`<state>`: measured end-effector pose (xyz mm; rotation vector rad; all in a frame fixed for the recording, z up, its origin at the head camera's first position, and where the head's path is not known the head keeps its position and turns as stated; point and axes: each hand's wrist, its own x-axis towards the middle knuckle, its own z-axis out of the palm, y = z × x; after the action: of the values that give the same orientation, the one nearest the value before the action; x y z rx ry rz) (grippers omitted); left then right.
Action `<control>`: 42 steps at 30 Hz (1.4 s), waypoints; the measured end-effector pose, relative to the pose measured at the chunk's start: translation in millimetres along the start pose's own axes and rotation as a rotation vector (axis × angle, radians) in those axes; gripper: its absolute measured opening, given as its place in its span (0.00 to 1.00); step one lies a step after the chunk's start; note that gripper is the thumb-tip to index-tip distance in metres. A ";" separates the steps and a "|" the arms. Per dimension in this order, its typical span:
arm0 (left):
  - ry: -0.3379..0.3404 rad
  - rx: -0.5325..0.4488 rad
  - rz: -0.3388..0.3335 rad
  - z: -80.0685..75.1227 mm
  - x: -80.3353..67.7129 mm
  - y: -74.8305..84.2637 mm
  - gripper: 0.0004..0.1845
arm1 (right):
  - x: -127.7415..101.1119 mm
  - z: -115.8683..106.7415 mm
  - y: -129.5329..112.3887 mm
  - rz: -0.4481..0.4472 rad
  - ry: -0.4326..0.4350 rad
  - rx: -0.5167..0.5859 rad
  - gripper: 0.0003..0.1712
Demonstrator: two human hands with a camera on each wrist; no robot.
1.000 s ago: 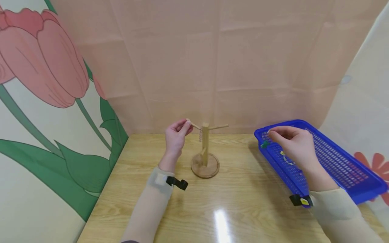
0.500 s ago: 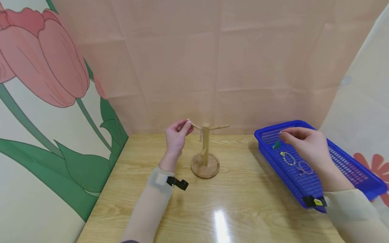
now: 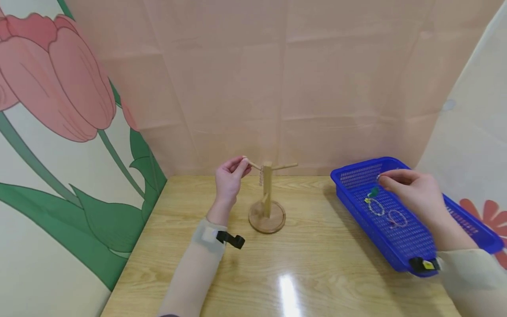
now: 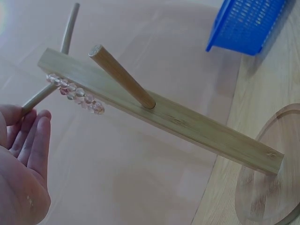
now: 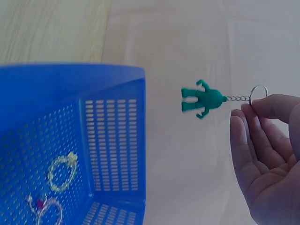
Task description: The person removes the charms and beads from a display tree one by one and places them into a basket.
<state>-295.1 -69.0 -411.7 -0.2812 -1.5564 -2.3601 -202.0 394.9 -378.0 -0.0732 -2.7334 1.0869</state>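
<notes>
the green keychain figure (image 5: 202, 99) is held up above the blue basket (image 3: 459, 220) by its split ring (image 5: 258, 92), which is pinched at the fingertips of the right hand (image 3: 412, 193); the short chain hangs taut and the little figure dangles free below it. it is judged to be very light, probably of soft rubber or plastic, and not fragile, but it is likely to swing and spin on the chain when moved. the ring is judged the best place to take hold, since it is stiff and open enough to be slipped over a peg.

the wooden stand (image 3: 267, 198) is placed near the middle of the table (image 3: 317, 273), well apart from the basket. its left peg (image 4: 44, 93) is steadied at the tip by the left hand (image 3: 229, 178), thumb and fingers closed around the end of it. a beaded bracelet (image 4: 75, 93) is already hung on that peg, just beside the upright post. a front peg (image 4: 123, 77) and a right peg (image 3: 286, 166) are seen bare.

in the basket two more bracelets are left lying, a pale yellowish one (image 3: 375, 207) and a pinkish one (image 3: 397, 218). nothing is seen standing on the table between basket and stand; only the basket's near wall is to be cleared by the dangling figure.
</notes>
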 end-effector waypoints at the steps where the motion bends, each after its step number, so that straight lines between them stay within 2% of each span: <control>1: 0.000 0.001 0.000 -0.1 0.2 -0.1 0.08 | -0.2 -1.1 2.3 0.001 0.002 -0.004 0.28; 9: -0.002 0.005 0.008 -0.2 0.2 -1.0 0.06 | -3.2 -7.0 18.3 0.005 0.007 0.007 0.29; 13: -0.001 0.003 0.008 -0.5 -0.5 -1.9 0.05 | -3.8 -9.3 25.7 0.033 -0.011 -0.028 0.32; 19: 0.009 -0.013 0.008 -0.6 -1.6 -0.9 0.05 | -1.7 -14.0 35.0 -0.009 -0.038 -0.093 0.29; 25: 0.009 -0.012 0.001 0.1 -2.1 0.1 0.05 | 2.4 -18.7 43.2 -0.021 -0.105 -0.136 0.29; 28: 0.007 -0.008 0.003 0.6 -2.0 0.1 0.05 | 5.7 -20.3 46.2 -0.063 -0.143 -0.163 0.26; 35: -0.002 0.001 0.004 0.6 -2.0 0.2 0.14 | 8.5 -18.6 52.7 -0.161 -0.254 -0.200 0.17; 42: 0.012 -0.005 -0.003 0.6 -3.1 1.3 0.07 | 8.2 -13.8 55.3 -0.150 -0.312 -0.210 0.16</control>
<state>-291.8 -68.5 -411.3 -0.2662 -1.5465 -2.3643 -208.7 445.5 -404.6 0.2909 -3.0598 0.8281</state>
